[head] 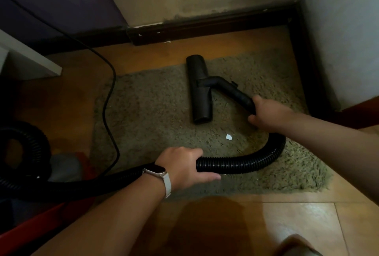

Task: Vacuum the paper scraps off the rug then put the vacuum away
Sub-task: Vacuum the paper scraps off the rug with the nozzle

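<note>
Currently your left hand (184, 166) grips the black corrugated plastic vacuum hose (246, 165) from above, fingers curled over it and thumb lying along its near side, close to the near edge of the shaggy olive-green rug (147, 108). Your left forearm enters from the lower left and carries a pale-strapped wristwatch (162, 175) on the wrist. Your right hand (266, 114) is wrapped round the end of the black rigid tube (235, 93), with the forearm entering from the right. Below this hand the hose curves down and round toward your left hand. The black flat floor nozzle (200, 89) lies on the rug toward its far right corner, its long side running far to near. One small white paper scrap (229, 137) lies on the rug between your two hands, apart from nozzle and hose. A thin black power cord (108, 102) crosses the rug's left edge.
</note>
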The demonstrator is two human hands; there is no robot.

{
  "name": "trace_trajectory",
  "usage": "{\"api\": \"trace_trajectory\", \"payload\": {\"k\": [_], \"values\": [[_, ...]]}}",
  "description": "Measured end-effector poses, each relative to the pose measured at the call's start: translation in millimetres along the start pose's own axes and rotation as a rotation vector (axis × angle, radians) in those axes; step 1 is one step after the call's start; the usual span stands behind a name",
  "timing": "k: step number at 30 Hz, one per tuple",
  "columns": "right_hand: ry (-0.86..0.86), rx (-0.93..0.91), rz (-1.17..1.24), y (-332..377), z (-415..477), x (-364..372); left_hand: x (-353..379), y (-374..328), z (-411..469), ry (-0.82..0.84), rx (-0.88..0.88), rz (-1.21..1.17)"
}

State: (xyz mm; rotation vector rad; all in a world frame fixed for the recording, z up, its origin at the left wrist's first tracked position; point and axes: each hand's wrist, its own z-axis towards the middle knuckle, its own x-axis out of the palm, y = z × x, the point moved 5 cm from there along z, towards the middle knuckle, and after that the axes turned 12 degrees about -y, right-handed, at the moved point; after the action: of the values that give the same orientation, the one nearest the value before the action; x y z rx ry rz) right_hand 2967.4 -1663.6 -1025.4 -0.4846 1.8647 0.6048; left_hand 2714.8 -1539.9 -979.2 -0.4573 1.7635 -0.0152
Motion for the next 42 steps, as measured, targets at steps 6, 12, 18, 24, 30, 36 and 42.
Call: {"api": "trace_trajectory", "payload": {"k": [6, 12, 18, 24, 30, 36, 42], "values": [[0.027, -0.005, -0.016, 7.8, 3.2, 2.6, -1.4, -0.9, -5.6, 0.036, -0.004, -0.012], [-0.01, -0.032, 0.092, -1.1, -2.2, 1.7, -3.2, -2.2, -6.5, 0.021, 0.007, -0.019], [0.052, -0.06, 0.145, -3.6, -25.9, 6.3, 0.8, -4.4, -11.5, -0.007, 0.079, -0.002], [0.087, -0.097, 0.149, -1.8, -41.2, 9.5, 8.6, -6.2, -17.6, 0.008, 0.092, -0.02], [0.069, -0.086, 0.244, -16.8, -51.7, 7.6, 6.6, -11.0, -14.6, -0.015, 0.117, -0.006], [0.037, 0.017, 0.264, -56.5, -92.5, 9.3, 7.6, -29.4, -8.2, 0.016, 0.213, 0.015], [0.111, 0.051, 0.272, -77.8, -140.0, 22.6, 16.6, -50.4, -9.7, 0.091, 0.307, -0.009]]}}
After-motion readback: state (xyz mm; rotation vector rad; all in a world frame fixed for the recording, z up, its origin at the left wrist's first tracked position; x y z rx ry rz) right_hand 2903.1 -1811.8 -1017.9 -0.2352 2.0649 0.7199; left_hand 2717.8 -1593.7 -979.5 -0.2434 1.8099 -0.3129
